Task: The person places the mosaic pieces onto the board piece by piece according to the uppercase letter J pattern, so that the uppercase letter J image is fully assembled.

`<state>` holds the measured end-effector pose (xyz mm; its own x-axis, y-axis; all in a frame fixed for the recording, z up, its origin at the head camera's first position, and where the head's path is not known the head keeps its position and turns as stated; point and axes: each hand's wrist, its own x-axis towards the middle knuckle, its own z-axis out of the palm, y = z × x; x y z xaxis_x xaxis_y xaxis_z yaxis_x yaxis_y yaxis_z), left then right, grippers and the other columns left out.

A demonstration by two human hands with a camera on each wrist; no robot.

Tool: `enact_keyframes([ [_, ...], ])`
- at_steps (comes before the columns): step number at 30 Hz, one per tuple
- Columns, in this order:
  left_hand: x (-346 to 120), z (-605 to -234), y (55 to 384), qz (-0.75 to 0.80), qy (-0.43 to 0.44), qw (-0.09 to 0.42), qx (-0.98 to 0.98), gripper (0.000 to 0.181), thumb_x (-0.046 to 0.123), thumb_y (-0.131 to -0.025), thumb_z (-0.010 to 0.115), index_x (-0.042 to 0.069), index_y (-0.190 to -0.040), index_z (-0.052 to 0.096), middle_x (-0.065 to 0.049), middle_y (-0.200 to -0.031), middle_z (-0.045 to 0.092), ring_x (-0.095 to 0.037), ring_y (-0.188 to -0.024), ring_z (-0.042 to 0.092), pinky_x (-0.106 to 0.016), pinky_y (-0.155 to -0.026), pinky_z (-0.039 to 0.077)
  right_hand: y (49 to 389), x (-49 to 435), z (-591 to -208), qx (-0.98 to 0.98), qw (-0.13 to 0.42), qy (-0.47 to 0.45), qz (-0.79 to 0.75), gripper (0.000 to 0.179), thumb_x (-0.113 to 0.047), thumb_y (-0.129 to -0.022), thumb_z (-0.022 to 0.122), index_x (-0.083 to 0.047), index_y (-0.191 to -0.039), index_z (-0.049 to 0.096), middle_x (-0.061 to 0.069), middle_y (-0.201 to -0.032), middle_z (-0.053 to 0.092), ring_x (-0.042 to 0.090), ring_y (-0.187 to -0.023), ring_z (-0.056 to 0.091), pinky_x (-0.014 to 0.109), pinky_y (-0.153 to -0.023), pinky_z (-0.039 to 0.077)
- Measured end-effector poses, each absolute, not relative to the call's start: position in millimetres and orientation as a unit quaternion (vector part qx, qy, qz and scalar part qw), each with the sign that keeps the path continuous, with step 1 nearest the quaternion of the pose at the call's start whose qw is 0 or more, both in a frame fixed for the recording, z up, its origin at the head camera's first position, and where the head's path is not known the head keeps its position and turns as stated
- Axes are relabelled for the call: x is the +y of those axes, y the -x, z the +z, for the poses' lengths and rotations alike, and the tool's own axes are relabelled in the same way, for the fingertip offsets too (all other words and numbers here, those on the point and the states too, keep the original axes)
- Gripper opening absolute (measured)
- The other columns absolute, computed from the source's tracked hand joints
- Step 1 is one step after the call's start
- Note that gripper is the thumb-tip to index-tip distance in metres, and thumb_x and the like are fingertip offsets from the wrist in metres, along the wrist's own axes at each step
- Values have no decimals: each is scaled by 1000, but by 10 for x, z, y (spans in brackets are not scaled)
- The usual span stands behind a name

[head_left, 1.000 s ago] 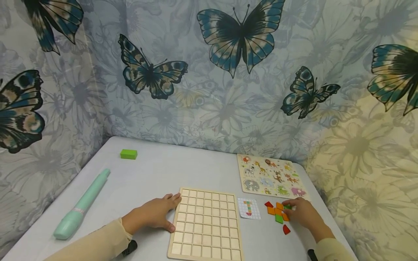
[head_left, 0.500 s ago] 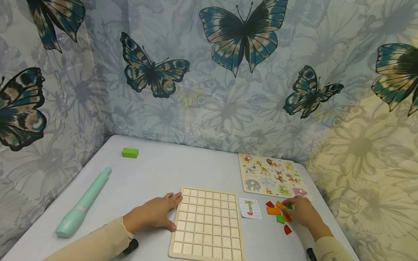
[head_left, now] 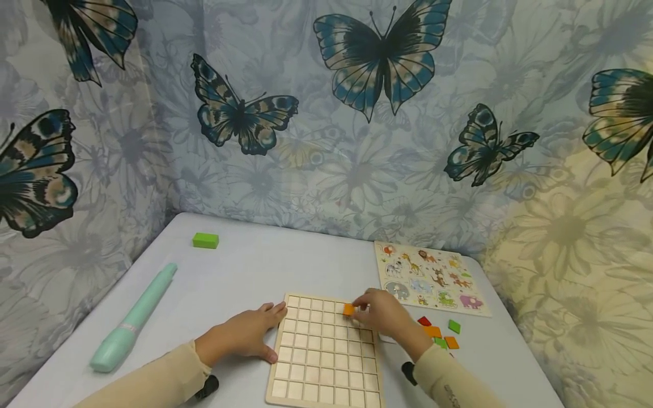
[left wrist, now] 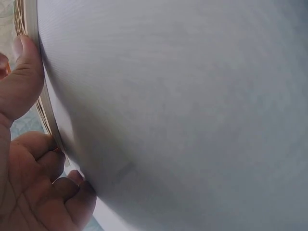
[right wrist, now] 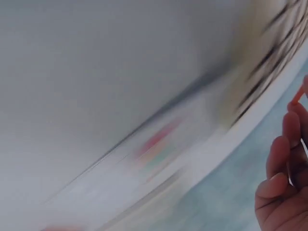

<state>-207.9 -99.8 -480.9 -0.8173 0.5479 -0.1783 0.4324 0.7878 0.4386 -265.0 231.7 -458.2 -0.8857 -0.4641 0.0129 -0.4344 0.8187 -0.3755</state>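
A pale wooden grid board [head_left: 320,358] lies on the white table. Spread along its left edge, my left hand [head_left: 247,334] has the thumb low and the fingers near the top corner; in the left wrist view the thumb [left wrist: 28,72] presses the board's side. My right hand [head_left: 388,315] pinches an orange square tile [head_left: 349,309] over the board's top right cells. The same tile [right wrist: 299,93] shows at the fingertips in the right wrist view. A pattern card [right wrist: 159,149], blurred there, is largely hidden under the right hand in the head view.
Right of the board lie loose tiles: green [head_left: 454,326], orange [head_left: 451,343] and red [head_left: 424,321]. An animal puzzle board [head_left: 431,277] sits behind them. At left are a mint-green tapered object [head_left: 135,323] and a green block [head_left: 206,241]. A butterfly-print curtain [head_left: 326,187] surrounds the table.
My right hand has left the loose tiles and moved left to the board, carrying an orange tile. A green tile now lies apart from the pile. My left hand stays at the board's edge.
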Motion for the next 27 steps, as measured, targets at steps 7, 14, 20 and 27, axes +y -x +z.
enact_keyframes([
  [7, -1012, -4874, 2100, 182, -261, 141, 937, 106, 55, -68, 79, 6, -152, 36, -6, -159, 26, -35, -143, 26, -53, -108, 32, 2629, 1662, -4625, 938, 59, 299, -164, 21, -23, -89, 73, -9, -104, 76, -6, -86, 61, 8, -75, 56, 27, -65, 50],
  [14, -989, -4846, 2098, 177, -256, 145, 939, 106, 55, -68, 79, 6, -152, 37, -6, -159, 27, -35, -143, 27, -53, -107, 34, 2639, 1605, -4703, 943, 63, 289, -154, 19, -20, -88, 73, -10, -103, 77, -5, -88, 63, 8, -74, 56, 27, -64, 50],
  [20, -985, -4837, 2087, 172, -255, 148, 940, 106, 55, -68, 79, 6, -152, 36, -6, -159, 27, -35, -142, 27, -53, -106, 35, 2625, 1576, -4730, 940, 56, 302, -145, 17, -23, -88, 74, -12, -99, 79, -4, -92, 69, 11, -80, 63, 27, -68, 53],
  [27, -987, -4865, 2097, 185, -243, 152, 940, 107, 54, -66, 80, 7, -152, 36, -4, -159, 27, -33, -143, 26, -53, -108, 33, 2597, 1562, -4720, 943, 47, 303, -132, 17, -23, -90, 73, -12, -102, 78, -7, -83, 62, 8, -71, 55, 26, -63, 49],
])
